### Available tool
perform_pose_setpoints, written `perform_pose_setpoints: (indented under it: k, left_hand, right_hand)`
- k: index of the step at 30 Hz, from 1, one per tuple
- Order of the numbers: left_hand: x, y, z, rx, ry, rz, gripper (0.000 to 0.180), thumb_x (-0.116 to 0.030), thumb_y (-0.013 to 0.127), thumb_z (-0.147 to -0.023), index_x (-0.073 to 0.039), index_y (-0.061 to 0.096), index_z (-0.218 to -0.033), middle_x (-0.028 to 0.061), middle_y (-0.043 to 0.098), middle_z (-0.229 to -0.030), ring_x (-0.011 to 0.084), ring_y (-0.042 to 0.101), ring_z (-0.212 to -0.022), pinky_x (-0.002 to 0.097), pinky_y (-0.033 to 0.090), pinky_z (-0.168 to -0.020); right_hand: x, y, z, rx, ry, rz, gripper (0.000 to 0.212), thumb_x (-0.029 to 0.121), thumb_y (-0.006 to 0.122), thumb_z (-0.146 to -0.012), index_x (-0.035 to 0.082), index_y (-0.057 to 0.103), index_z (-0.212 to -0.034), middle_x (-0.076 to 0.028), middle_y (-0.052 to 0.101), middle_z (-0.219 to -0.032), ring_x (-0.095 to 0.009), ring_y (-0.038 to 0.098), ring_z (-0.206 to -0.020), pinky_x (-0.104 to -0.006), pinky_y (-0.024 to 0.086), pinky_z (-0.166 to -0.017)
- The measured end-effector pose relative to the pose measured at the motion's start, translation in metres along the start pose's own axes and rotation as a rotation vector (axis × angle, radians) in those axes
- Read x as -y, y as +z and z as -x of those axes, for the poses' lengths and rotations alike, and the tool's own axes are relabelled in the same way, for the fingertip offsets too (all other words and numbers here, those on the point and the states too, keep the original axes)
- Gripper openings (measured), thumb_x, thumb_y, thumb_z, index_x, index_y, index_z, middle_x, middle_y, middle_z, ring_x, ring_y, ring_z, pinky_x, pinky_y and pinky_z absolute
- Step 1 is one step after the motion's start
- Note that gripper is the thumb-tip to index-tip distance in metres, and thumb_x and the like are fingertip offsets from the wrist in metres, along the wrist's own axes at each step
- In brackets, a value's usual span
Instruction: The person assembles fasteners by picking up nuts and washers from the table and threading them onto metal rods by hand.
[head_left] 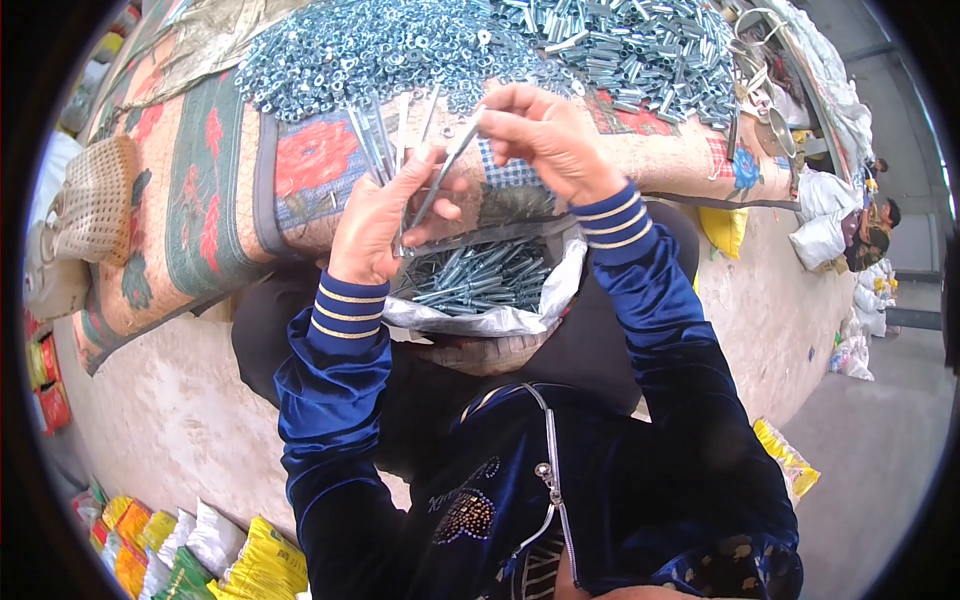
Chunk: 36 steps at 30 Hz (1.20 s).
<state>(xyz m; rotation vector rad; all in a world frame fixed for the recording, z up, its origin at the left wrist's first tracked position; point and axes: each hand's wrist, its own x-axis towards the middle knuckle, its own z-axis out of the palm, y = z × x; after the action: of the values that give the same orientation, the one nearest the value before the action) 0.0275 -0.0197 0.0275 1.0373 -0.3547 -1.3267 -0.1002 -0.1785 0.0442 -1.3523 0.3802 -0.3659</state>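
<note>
My left hand (372,228) is closed around several long, thin silvery bolts (372,140), which fan upward from its fingers. My right hand (550,140) pinches the upper end of one bolt (455,158) that slants up from the left fingers; whether a small part sits on its tip is hidden by the fingertips. Just beyond both hands lies a wide heap of small metal nuts and washers (340,62). To its right is a pile of short metal tubes (650,60). Below the hands, between my knees, a white sack (560,290) holds many bolt-like metal pieces (480,278).
A patterned quilt (190,190) covers the work surface under the heaps. A woven basket (98,200) stands at the left edge. Filled sacks (265,560) lie at the lower left, and a yellow bag (723,228) is on the floor right of my knees. A person (875,235) is far right.
</note>
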Motion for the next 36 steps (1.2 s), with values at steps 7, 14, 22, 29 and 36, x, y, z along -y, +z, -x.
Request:
perform_pose_setpoints:
  k: [7, 14, 22, 29, 36]
  left_hand:
    - [0.001, -0.016, -0.001, -0.139, 0.067, 0.001, 0.022, -0.023, 0.064, -0.087, -0.005, 0.061, -0.099, 0.0027, 0.063, -0.073, 0.0069, 0.057, -0.054, 0.0157, 0.032, -0.036]
    - [0.003, -0.021, -0.007, -0.119, 0.114, 0.128, 0.022, -0.022, 0.062, -0.089, -0.002, 0.06, -0.099, 0.003, 0.061, -0.073, 0.0072, 0.058, -0.055, 0.0148, 0.035, -0.039]
    - [0.001, -0.027, -0.006, -0.145, 0.147, 0.125, 0.024, -0.024, 0.06, -0.09, -0.002, 0.06, -0.099, 0.0026, 0.06, -0.072, 0.0072, 0.056, -0.055, 0.016, 0.037, -0.041]
    - [0.001, -0.026, -0.009, -0.128, 0.134, 0.104, 0.022, -0.024, 0.06, -0.09, -0.003, 0.06, -0.098, 0.002, 0.06, -0.071, 0.0069, 0.056, -0.054, 0.0161, 0.037, -0.04]
    - [0.001, -0.026, -0.011, -0.147, 0.131, 0.084, 0.021, -0.023, 0.06, -0.09, -0.003, 0.061, -0.098, 0.0018, 0.06, -0.071, 0.0063, 0.056, -0.054, 0.0154, 0.037, -0.04]
  right_hand:
    - [-0.005, 0.004, -0.008, -0.045, -0.055, 0.455, 0.019, 0.015, 0.07, -0.078, 0.001, 0.066, -0.091, -0.003, 0.065, -0.078, -0.009, 0.058, -0.07, -0.0221, 0.048, -0.063]
    - [-0.024, -0.064, -0.021, -0.535, -0.307, 1.28, 0.014, 0.016, 0.071, -0.071, 0.006, 0.068, -0.08, -0.007, 0.063, -0.077, -0.017, 0.061, -0.068, -0.0292, 0.048, -0.064]
    - [-0.015, -0.06, -0.032, -0.374, -0.239, 0.948, 0.012, 0.015, 0.066, -0.073, 0.004, 0.064, -0.077, -0.011, 0.064, -0.075, -0.026, 0.063, -0.071, -0.0356, 0.049, -0.068]
    - [-0.035, -0.035, -0.057, -0.312, -0.397, 1.255, 0.012, 0.012, 0.061, -0.079, 0.002, 0.062, -0.085, -0.009, 0.064, -0.077, -0.019, 0.061, -0.066, -0.0316, 0.048, -0.062]
    - [-0.034, -0.03, -0.058, -0.276, -0.456, 1.323, 0.01, 0.014, 0.061, -0.077, 0.005, 0.061, -0.081, -0.011, 0.061, -0.074, -0.025, 0.062, -0.067, -0.0355, 0.049, -0.063]
